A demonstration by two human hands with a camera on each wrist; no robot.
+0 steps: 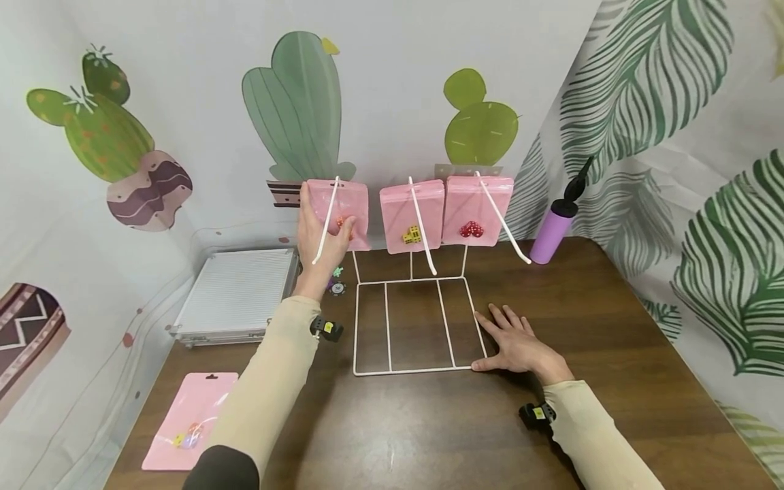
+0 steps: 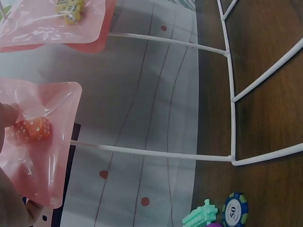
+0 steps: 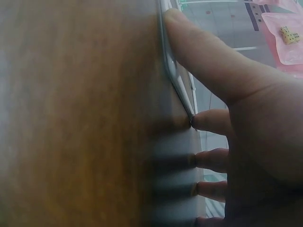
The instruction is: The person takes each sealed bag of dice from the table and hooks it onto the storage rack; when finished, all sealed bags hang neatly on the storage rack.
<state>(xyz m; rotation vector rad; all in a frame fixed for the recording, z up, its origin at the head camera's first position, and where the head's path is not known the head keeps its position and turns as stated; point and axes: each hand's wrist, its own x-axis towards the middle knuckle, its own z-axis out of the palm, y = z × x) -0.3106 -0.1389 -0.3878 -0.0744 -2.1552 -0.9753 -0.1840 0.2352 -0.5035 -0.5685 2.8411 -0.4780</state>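
Three pink pouches hang on the pegs of a white wire rack (image 1: 416, 327) that stands on the brown worktop (image 1: 612, 327). The left hand (image 1: 321, 235) is raised to the leftmost pouch (image 1: 349, 204), its thumb and fingers pinching the plastic (the left wrist view shows the thumb pressed just beside two orange-red dice (image 2: 33, 131) inside). This pouch sits on the left peg, at the back of the rack and close to the cactus-printed backdrop. The middle pouch (image 1: 412, 214) holds yellow dice and the right pouch (image 1: 476, 209) holds red ones; each hangs on its own peg, side by side. The right hand (image 1: 517, 344) lies flat on the worktop with fingers spread and straight, thumb and forefinger touching the right-hand edge of the rack's wire base. A fourth pink pouch (image 1: 190, 422) lies flat near the worktop's front left corner, well apart from the rack. A silver case (image 1: 235, 294) rests at the back left, and a purple pump (image 1: 554, 228) stands at the back right. A poker chip (image 2: 235, 210) and a small green toy (image 2: 201, 216) lie beside the rack's left rear corner.
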